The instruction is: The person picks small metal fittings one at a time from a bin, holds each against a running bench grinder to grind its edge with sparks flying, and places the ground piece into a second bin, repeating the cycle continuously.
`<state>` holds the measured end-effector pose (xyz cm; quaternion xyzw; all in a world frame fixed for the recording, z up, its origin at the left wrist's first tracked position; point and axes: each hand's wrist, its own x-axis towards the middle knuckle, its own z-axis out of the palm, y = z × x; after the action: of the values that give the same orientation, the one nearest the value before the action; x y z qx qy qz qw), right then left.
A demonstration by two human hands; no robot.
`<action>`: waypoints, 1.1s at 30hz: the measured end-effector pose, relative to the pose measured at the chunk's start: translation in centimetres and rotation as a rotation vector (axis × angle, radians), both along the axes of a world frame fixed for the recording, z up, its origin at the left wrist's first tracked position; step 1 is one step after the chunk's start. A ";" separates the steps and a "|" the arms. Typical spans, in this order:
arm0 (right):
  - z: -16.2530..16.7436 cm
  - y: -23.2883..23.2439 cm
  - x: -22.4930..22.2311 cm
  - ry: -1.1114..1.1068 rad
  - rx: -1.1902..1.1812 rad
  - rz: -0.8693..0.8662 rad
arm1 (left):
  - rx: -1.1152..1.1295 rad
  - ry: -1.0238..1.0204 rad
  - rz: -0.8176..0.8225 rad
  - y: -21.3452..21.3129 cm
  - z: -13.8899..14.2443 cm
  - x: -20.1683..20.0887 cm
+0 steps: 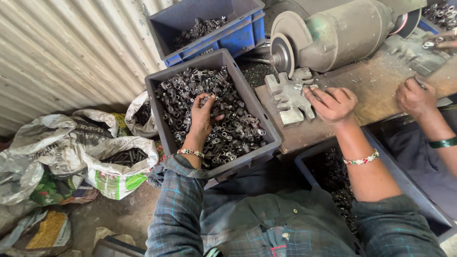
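Note:
My left hand reaches into a grey plastic crate heaped with small dark metal parts, fingers curled among the parts at the pile's middle. Whether it grips one I cannot tell. My right hand rests on the wooden bench, fingertips pinching a small metal piece at the edge of a notched grey metal fixture. Just behind that fixture stands a grinder's wheel on a bulky motor.
A blue crate with more parts sits behind the grey one. Open sacks of metal parts lie on the floor at left, by a corrugated wall. Another person's hand works at the bench to the right. A dark bin sits under my right forearm.

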<state>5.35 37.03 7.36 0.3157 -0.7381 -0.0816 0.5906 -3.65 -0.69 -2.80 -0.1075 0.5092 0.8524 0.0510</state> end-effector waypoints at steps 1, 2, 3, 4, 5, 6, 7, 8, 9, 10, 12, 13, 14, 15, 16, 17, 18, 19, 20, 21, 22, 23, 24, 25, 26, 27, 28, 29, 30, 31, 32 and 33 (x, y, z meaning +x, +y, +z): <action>0.2 -0.2 -0.2 -0.014 -0.017 0.008 | 0.005 0.004 0.001 0.0 0.0 0.0; 0.3 -0.4 -0.5 -0.028 -0.034 0.017 | 0.009 0.008 0.003 0.0 0.0 0.1; 0.2 -0.6 -0.8 -0.044 -0.052 0.028 | 0.004 0.020 0.002 -0.1 0.0 0.1; -0.1 -0.9 -1.3 -0.199 -0.137 -0.031 | 0.000 0.031 0.001 -0.2 0.0 0.1; -0.5 -1.2 -1.9 -0.356 -0.221 -0.091 | -0.005 0.042 0.000 -0.2 0.0 0.1; -1.0 -1.6 -2.5 -0.513 -0.304 -0.154 | -0.009 0.027 0.001 -0.3 -0.1 0.1; -1.5 -1.7 -3.3 -0.588 -0.365 -0.177 | -0.012 0.012 -0.002 -0.2 -0.1 0.1; -1.9 -1.8 -4.3 -0.660 -0.429 -0.198 | -0.018 -0.001 -0.004 -0.2 0.0 0.0; -2.1 -1.8 -5.3 -0.731 -0.493 -0.219 | -0.022 0.001 0.001 -0.1 0.0 0.0; -2.2 -1.5 -6.2 -0.777 -0.527 -0.236 | -0.024 0.003 0.004 0.0 -0.1 -0.1; -2.3 -1.0 -7.9 -0.872 -0.591 -0.269 | -0.033 0.005 0.005 0.2 -0.1 -0.3; -2.3 -0.8 -8.5 -0.890 -0.582 -0.267 | -0.044 0.002 -0.001 0.2 -0.2 -0.3; -2.0 -0.8 -9.0 -0.907 -0.574 -0.267 | -0.054 0.000 -0.010 0.2 -0.3 -0.4; -1.9 -0.7 -9.3 -0.917 -0.562 -0.263 | -0.041 0.013 -0.009 0.3 -0.4 -0.5; -2.0 -0.6 -9.6 -0.840 -0.539 -0.244 | -0.029 0.029 -0.005 0.2 -0.4 -0.6; -2.2 -0.4 -9.7 -0.764 -0.512 -0.228 | -0.013 0.043 -0.002 0.2 -0.5 -0.5; -2.4 -0.4 -9.5 -0.690 -0.485 -0.212 | -0.013 0.030 -0.006 0.1 -0.5 -0.5; -2.5 -0.3 -9.2 -0.713 -0.465 -0.226 | -0.012 0.017 -0.010 0.1 -0.5 -0.6; -2.6 -0.4 -8.7 -0.737 -0.447 -0.239 | -0.015 0.004 -0.013 0.0 -0.5 -0.4; -2.7 -0.5 -8.1 -0.758 -0.432 -0.251 | -0.017 0.003 -0.012 0.0 -0.7 -0.2; -2.7 -0.4 -7.5 -0.650 -0.318 -0.234 | -0.021 0.007 -0.011 -0.1 -0.6 -0.2; -2.6 -0.2 -6.8 -0.539 -0.202 -0.218 | -0.021 0.015 -0.009 -0.1 -0.5 -0.1; -2.6 -0.1 -6.4 -0.427 -0.085 -0.199 | -0.017 0.019 -0.008 -0.3 -0.3 -0.1; -2.5 0.0 -5.9 -0.342 -0.055 -0.152 | -0.009 0.018 -0.007 -0.2 -0.2 0.0; -2.5 0.0 -5.4 -0.261 -0.028 -0.107 | -0.005 0.014 -0.009 -0.4 -0.1 0.3; -2.5 0.1 -5.1 -0.176 0.000 -0.064 | -0.004 0.015 -0.009 -0.4 0.0 0.3; -2.5 0.1 -4.9 -0.155 -0.003 -0.068 | -0.002 0.018 -0.009 -0.4 0.1 0.3; -2.5 0.1 -4.7 -0.137 -0.006 -0.071 | 0.000 0.017 -0.008 -0.4 0.2 0.3; -2.5 0.2 -4.6 -0.122 -0.008 -0.075 | -0.012 0.007 -0.006 -0.3 0.2 0.2; -2.6 0.2 -4.5 -0.136 -0.001 -0.069 | -0.025 -0.004 -0.006 -0.3 0.2 0.2; -2.7 0.3 -4.4 -0.151 0.005 -0.064 | -0.039 -0.015 -0.006 -0.2 0.1 0.2; -2.8 0.3 -4.4 -0.164 0.010 -0.056 | -0.038 -0.008 -0.010 -0.3 0.1 0.2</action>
<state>0.96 37.30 4.55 0.3033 -0.7921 -0.0758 0.5242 -3.49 -0.96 -2.72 -0.1092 0.5254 0.8420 0.0549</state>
